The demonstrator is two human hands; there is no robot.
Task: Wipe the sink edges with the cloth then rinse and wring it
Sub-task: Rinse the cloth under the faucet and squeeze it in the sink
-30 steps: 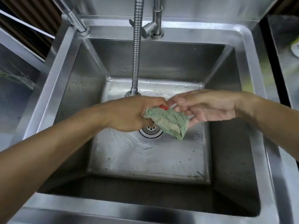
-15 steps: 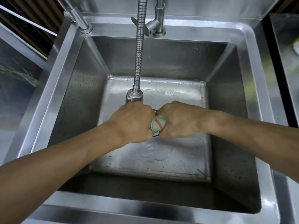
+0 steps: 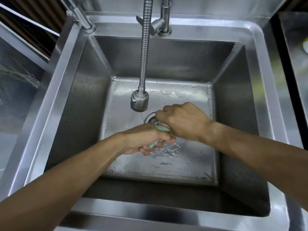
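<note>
A pale green cloth [image 3: 161,127] with a red stripe is twisted tight between both fists over the middle of the steel sink [image 3: 50,114]. My left hand [image 3: 145,139] grips its lower end, knuckles up, and a green tip pokes out below the fingers. My right hand [image 3: 181,120] is clenched on the upper end, just right of the drain. Most of the cloth is hidden inside the fists. Water splashes on the sink floor under my left hand.
A flexible spring faucet hose ends in a spray head [image 3: 139,102] just above and left of my hands, with a thin stream running from it. The faucet base [image 3: 165,17] stands on the back rim. The drain [image 3: 150,118] is partly covered by my right hand.
The loose cloth was gathered into both fists, then twisted: my left hand dropped lower and rolled under, my right hand rose over the drain. Water now drips onto the sink floor.
</note>
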